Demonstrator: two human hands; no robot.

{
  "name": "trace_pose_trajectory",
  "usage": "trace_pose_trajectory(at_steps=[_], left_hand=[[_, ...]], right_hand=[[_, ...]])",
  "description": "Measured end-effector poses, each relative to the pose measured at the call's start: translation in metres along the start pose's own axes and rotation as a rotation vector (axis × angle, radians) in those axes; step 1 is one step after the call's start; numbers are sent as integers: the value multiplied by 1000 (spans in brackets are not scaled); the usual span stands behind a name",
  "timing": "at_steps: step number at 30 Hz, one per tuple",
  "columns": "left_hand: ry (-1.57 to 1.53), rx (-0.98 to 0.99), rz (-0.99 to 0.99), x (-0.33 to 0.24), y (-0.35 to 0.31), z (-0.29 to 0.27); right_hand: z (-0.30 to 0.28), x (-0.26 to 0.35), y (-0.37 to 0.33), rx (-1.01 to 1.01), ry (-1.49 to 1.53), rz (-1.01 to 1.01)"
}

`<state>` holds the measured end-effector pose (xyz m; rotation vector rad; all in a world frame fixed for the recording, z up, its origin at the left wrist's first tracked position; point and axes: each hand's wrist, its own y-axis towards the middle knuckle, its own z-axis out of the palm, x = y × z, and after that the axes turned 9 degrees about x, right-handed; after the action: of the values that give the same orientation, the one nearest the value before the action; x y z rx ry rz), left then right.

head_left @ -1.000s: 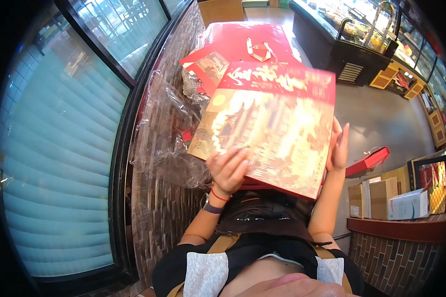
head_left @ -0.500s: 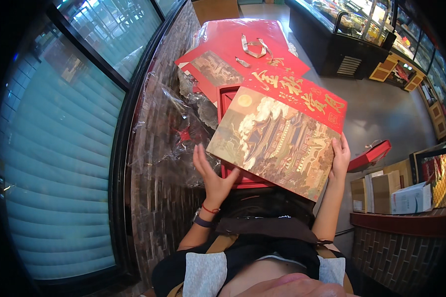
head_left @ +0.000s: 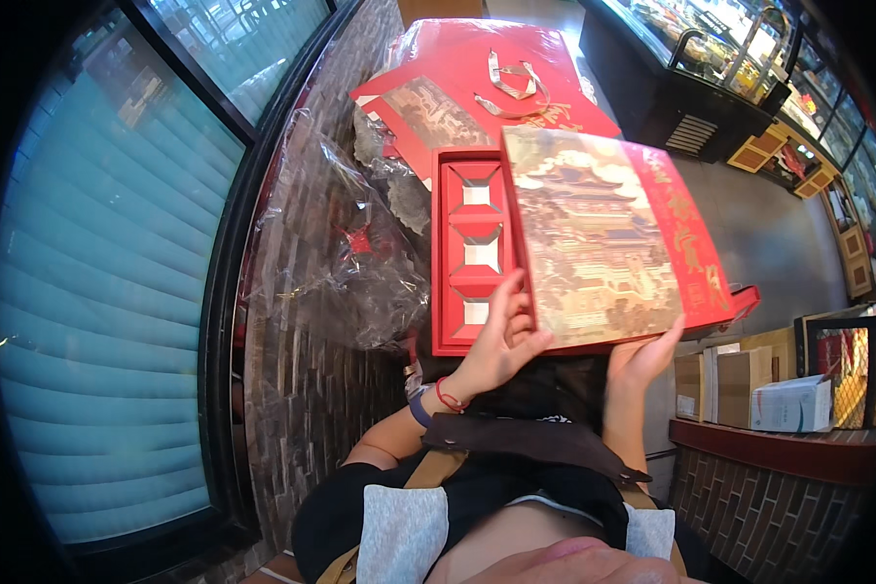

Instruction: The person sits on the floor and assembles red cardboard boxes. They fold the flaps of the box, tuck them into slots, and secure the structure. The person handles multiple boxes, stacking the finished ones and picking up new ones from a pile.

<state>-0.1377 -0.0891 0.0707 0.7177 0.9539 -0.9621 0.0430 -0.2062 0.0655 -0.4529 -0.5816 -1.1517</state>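
The lid (head_left: 599, 243) is smooth printed card with a soft sheen; the red box (head_left: 441, 292) at its left is matt paperboard. Crinkled, glossy clear plastic (head_left: 346, 268) lies at left, near a smooth, milky glass window (head_left: 117, 321). The far ribbon (head_left: 498, 83) is probably satiny cloth, though small to judge. At right, brown cartons (head_left: 747, 382) are dull cardboard.

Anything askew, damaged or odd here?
The crumpled clear plastic left of the red box looks untidy, bunched up like loose wrapping. The patterned lid is askew, baring one column of compartments, but the left hand and right hand are on it. No damage or spill shows.
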Motion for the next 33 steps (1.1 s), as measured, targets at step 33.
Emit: trace_pose_trajectory(at_steps=[33], left_hand=[[-283,-193,495,-45,-5,-59]], right_hand=[[9,43,59,318,-540,-98]])
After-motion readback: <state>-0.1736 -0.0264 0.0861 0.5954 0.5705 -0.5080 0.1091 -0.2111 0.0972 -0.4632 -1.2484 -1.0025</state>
